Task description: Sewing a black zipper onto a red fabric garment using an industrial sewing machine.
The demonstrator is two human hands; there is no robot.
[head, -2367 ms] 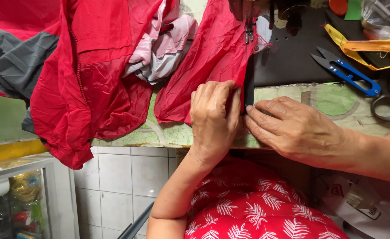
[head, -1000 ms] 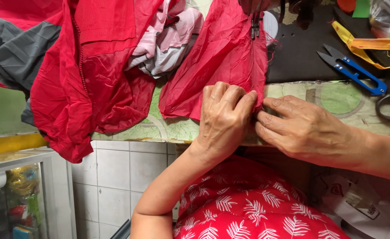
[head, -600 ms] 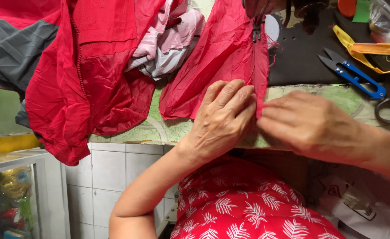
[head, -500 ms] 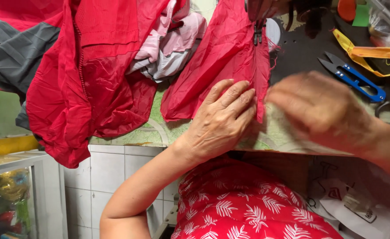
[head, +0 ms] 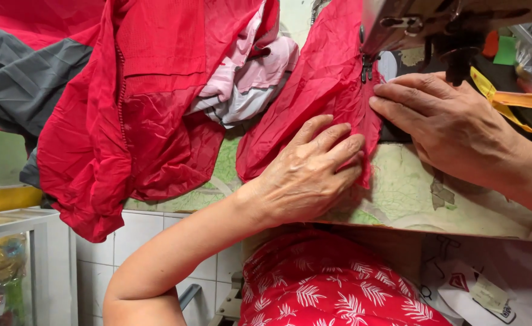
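Spread across the desk (head: 411,193), with its worn green patterned top: a big red jacket (head: 157,108), bunched and draped over the near edge, upper part cut off by the frame. Grey fabric (head: 30,78) under its left side, only partly showing. Pink and white cloth (head: 248,78) tucked into the folds, shape hard to make out. Nearer the middle, a red panel of the jacket with a dark zipper (head: 365,66) running up under a metal sewing machine (head: 435,24), whose head is cropped at the top, needle area in shadow. Left hand (head: 308,175) flat on the red panel, fingers spread, pressing the fabric down, grip released, nothing clenched. Right hand (head: 453,127) just beside the zipper, fingertips resting on the seam edge, open grip too, forearm cut off at right. Yellow tape (head: 513,99) behind the right hand, mostly hidden. Below the desk edge, a red leaf-print garment (head: 332,290), white tiles (head: 151,235) to the left.
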